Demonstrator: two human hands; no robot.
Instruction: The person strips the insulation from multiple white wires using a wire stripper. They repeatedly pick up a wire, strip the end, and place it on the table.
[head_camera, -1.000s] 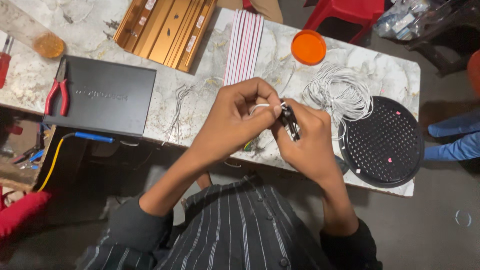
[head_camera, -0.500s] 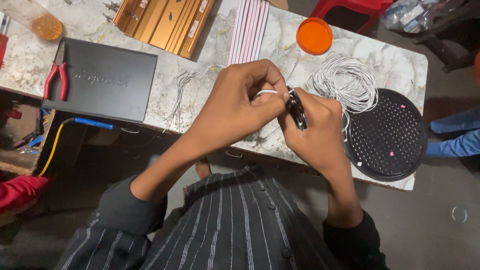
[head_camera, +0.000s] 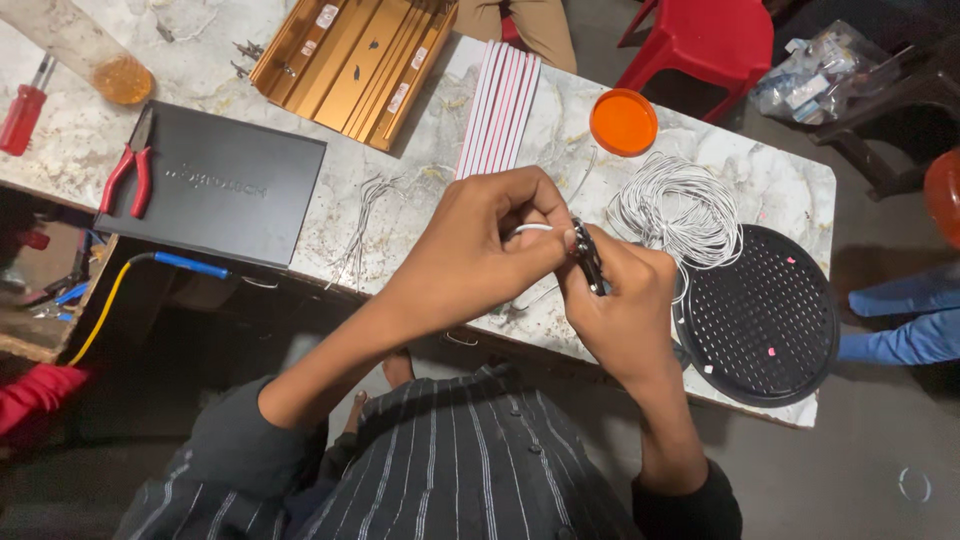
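Observation:
My left hand (head_camera: 480, 250) pinches a short piece of white wire (head_camera: 532, 228) between thumb and fingers, above the marble table's front edge. My right hand (head_camera: 625, 305) grips a small dark metal tool (head_camera: 590, 258), likely a cutter or stripper, whose tip meets the wire's end. Both hands are close together and touching. Just behind the right hand lies a loose coil of white wire (head_camera: 680, 205). Cut wire pieces (head_camera: 365, 215) are scattered on the table left of my hands.
On the marble table (head_camera: 770, 180): a black box (head_camera: 215, 195), red-handled pliers (head_camera: 130, 170), a red screwdriver (head_camera: 25, 105), a gold metal channel (head_camera: 350, 65), striped white strips (head_camera: 500, 105), an orange lid (head_camera: 623, 122), a black perforated disc (head_camera: 765, 315). A red chair (head_camera: 700, 45) stands behind.
The view has shifted slightly. My hands stay joined at the wire end, with the tool tilted a little differently against the wire.

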